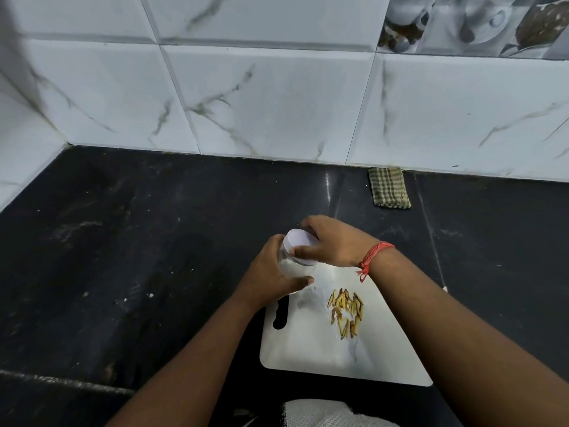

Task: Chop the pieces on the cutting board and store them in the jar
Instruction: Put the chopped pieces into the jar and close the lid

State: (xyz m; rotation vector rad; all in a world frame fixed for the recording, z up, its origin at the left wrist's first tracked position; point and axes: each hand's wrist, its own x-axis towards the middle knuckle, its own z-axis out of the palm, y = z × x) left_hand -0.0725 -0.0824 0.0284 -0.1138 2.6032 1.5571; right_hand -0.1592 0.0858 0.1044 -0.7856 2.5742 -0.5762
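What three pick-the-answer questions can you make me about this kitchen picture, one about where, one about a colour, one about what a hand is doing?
1. Where do the yellow pieces lie?
A. on the cutting board
B. in a bowl
C. on the cloth

2. What colour is the wrist thread?
A. blue
B. orange-red
C. white

3. What is the right hand doing?
A. lying flat on the counter
B. holding a knife
C. gripping the jar's lid

Answers:
1 A: they sit in a small heap on the white board.
2 B: it shows orange-red on the right wrist.
3 C: its fingers curl round the lid, while the left hand holds the jar.
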